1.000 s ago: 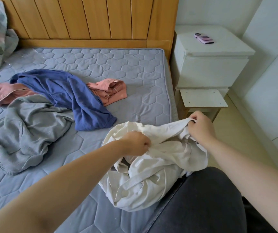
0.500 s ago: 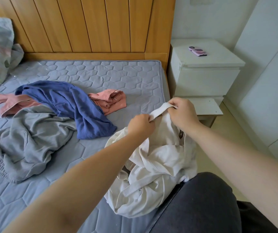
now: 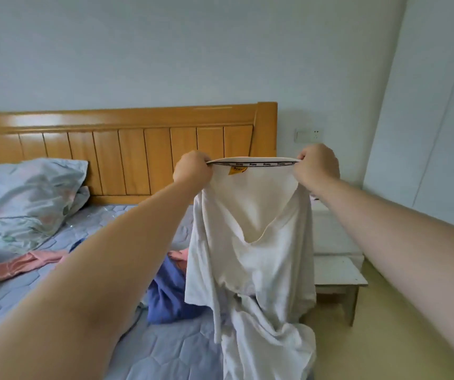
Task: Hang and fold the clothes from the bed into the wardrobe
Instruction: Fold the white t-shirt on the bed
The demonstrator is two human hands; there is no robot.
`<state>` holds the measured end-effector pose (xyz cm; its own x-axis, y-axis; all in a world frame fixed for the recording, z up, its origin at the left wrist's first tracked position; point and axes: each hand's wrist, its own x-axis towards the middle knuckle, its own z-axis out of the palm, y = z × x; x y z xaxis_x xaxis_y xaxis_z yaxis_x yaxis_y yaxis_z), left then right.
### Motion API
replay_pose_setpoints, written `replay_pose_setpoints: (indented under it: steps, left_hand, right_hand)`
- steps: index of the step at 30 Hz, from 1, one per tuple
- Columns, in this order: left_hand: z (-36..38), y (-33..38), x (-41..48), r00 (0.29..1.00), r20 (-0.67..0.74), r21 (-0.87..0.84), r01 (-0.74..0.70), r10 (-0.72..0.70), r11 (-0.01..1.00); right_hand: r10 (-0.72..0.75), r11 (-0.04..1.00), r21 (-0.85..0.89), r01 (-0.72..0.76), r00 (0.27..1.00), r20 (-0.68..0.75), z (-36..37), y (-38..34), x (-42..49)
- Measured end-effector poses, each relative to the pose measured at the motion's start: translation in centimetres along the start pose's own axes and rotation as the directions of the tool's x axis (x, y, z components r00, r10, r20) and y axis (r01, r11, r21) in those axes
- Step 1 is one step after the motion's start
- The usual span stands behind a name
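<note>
Shirt [image 3: 250, 242] held up over the bed's [image 3: 165, 349] right edge, hem trailing down. Left hand [image 3: 193, 171] and right hand [image 3: 317, 167], apart, each pinch its collar. Blue garment [image 3: 169, 292] lies behind it.

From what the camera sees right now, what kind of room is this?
Most likely a bedroom: there is a wooden headboard against the wall, a pillow on a quilted mattress, and a white garment held up beside it.

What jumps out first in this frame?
A white garment hangs centre frame, its collar stretched between the left hand and the right hand. Behind it stands the orange wooden headboard; a blue garment and a pink garment lie on the mattress to its left.
</note>
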<state>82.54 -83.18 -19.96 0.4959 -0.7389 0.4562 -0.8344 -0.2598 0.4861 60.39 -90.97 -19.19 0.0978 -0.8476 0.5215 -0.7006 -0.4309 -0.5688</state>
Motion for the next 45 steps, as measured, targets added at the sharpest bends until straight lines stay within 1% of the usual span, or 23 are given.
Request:
replay_pose_setpoints:
  steps: [3,5,8,9,10,13,16,19,21,22,23,25,26,27,28,29,31,32,33,35,37,41,45]
  left_hand:
    - [-4.7,1.5,1.9,0.997,-0.068,-0.043,0.023,-0.026,0.999]
    - [-7.8,2.5,3.0,0.986,-0.167,-0.098,0.011,-0.027,0.995]
    - [-11.8,3.4,4.5,0.939,-0.339,-0.279,-0.05,-0.05,0.959]
    - [-12.6,3.5,4.8,0.938,-0.343,-0.294,-0.066,-0.041,0.953]
    - [-13.3,3.7,4.8,0.959,-0.284,-0.26,-0.066,-0.011,0.963]
    - [-14.0,3.4,4.3,0.999,0.019,-0.167,-0.042,0.046,0.985]
    - [-14.9,2.4,3.8,0.99,0.14,-0.346,0.072,-0.024,0.935]
    - [-15.4,0.8,2.8,0.952,0.304,-0.412,0.172,-0.043,0.895]
    - [-15.3,-0.2,1.7,0.919,0.394,-0.422,0.202,-0.022,0.884]
    - [-15.1,-0.6,1.2,0.904,0.428,-0.44,0.21,-0.002,0.873]
    - [-14.9,-1.0,0.7,0.884,0.468,-0.442,0.211,0.023,0.872]
    - [-14.5,-1.6,-0.3,0.792,0.606,-0.394,0.219,0.072,0.893]
    - [-14.4,-1.7,-0.8,0.724,0.684,-0.337,0.206,0.089,0.919]
    - [-14.3,-1.8,-1.2,0.674,0.736,-0.236,0.17,0.062,0.957]
    - [-14.3,-1.8,-1.2,0.672,0.741,-0.112,0.106,0.011,0.988]
    - [-14.4,-1.5,-1.3,0.723,0.689,0.043,0.024,-0.047,0.999]
    - [-15.1,-0.4,-1.7,0.903,0.425,0.356,-0.104,-0.062,0.929]
    - [-15.6,0.1,-1.6,0.965,0.263,0.425,-0.108,-0.009,0.899]
    - [-16.5,0.5,-1.5,0.992,0.123,0.38,-0.068,0.022,0.923]
    - [-18.6,1.3,-1.2,0.993,-0.12,0.13,0.017,-0.001,0.991]
    - [-21.1,2.3,-0.9,0.955,-0.296,-0.018,0.028,-0.032,0.999]
    - [-26.9,5.3,-1.1,0.877,-0.477,-0.165,-0.025,-0.058,0.986]
    - [-31.5,8.1,-1.6,0.813,-0.581,-0.212,-0.112,-0.033,0.971]
  right_hand:
    - [0.055,0.996,0.072,-0.05,0.996,-0.064,-3.6,-2.1,2.0]
    - [0.084,0.991,0.112,-0.07,0.989,-0.125,-5.9,-3.3,3.3]
    - [0.165,0.962,0.253,-0.1,0.955,-0.249,-9.2,-4.9,5.5]
    - [0.157,0.962,0.259,-0.086,0.951,-0.268,-10.1,-5.2,6.1]
    - [0.136,0.965,0.251,-0.071,0.959,-0.249,-10.9,-5.4,6.5]
    - [0.11,0.959,0.271,-0.087,0.992,-0.068,-12.4,-5.6,6.0]
    - [0.054,0.887,0.438,-0.145,0.976,0.213,-13.1,-5.1,4.6]
    - [-0.094,0.86,0.484,-0.162,0.881,0.463,-13.6,-4.4,3.5]
    - [-0.131,0.915,0.373,-0.155,0.76,0.637,-13.4,-3.8,3.1]
    - [-0.093,0.965,0.241,-0.107,0.717,0.691,-13.1,-3.5,2.7]
    - [-0.027,0.997,0.075,-0.033,0.728,0.685,-12.6,-3.5,2.3]
    - [0.0,0.972,-0.209,0.112,0.883,0.47,-11.9,-3.7,1.3]
    - [-0.032,0.971,-0.212,0.106,0.945,0.325,-11.6,-3.9,0.8]
    - [-0.052,0.981,-0.173,0.088,0.978,0.202,-11.4,-3.8,0.7]
    - [-0.025,0.994,-0.102,0.036,0.994,0.109,-11.4,-3.9,0.4]
    - [0.004,0.997,-0.074,-0.002,0.999,0.034,-11.4,-4.1,0.0]
    - [0.059,0.998,-0.03,-0.061,0.996,-0.062,-11.5,-4.8,-0.6]
    - [0.072,0.997,0.001,-0.073,0.991,-0.109,-11.6,-5.2,-0.8]
    - [0.073,0.997,0.028,-0.07,0.984,-0.162,-11.8,-5.7,-0.9]
    - [0.065,0.995,0.088,-0.044,0.966,-0.252,-12.8,-7.0,-0.9]
    - [0.042,0.993,0.114,-0.001,0.936,-0.349,-14.4,-8.4,-0.5]
    - [0.046,0.969,0.232,0.087,0.856,-0.515,-18.3,-12.0,0.1]
    - [0.098,0.911,0.367,0.186,0.768,-0.633,-21.6,-15.3,1.0]
